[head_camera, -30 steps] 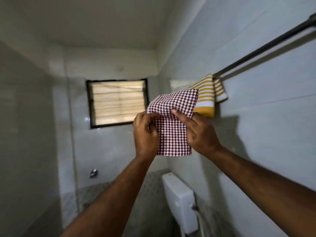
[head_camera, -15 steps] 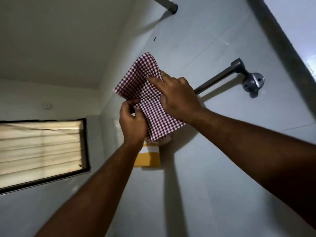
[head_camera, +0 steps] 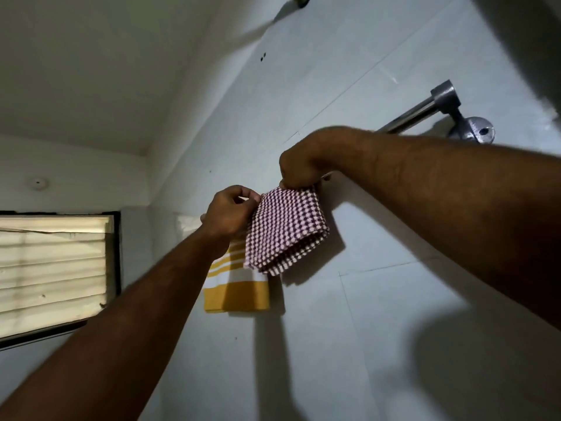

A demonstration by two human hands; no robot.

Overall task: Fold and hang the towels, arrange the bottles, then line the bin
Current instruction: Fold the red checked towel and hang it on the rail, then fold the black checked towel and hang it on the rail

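So it's the hanging step: left hand [head_camera: 230, 212] and right hand [head_camera: 299, 165] both pinch the folded maroon-and-white checked towel's [head_camera: 285, 230] top edge at the steel wall rail [head_camera: 409, 117], beside the yellow-striped towel [head_camera: 236, 293], and next it probably needs draping evenly.

The checked towel [head_camera: 285, 230] I pinch between my left hand [head_camera: 230, 215] and right hand [head_camera: 299, 165] is woven cloth, nubbly and matt, its maroon and white squares raised like a waffle weave. Behind it the striped towel [head_camera: 236, 291] is cloth too, flatter in texture, mustard and white, with no shine. The rail [head_camera: 408, 118] is smooth polished metal, and its bracket [head_camera: 472, 133] a duller brushed metal. The wall tiles [head_camera: 379, 314] look smooth with a soft sheen. The window slats [head_camera: 51, 268] may be frosted glass, though the dim light makes that unsure.
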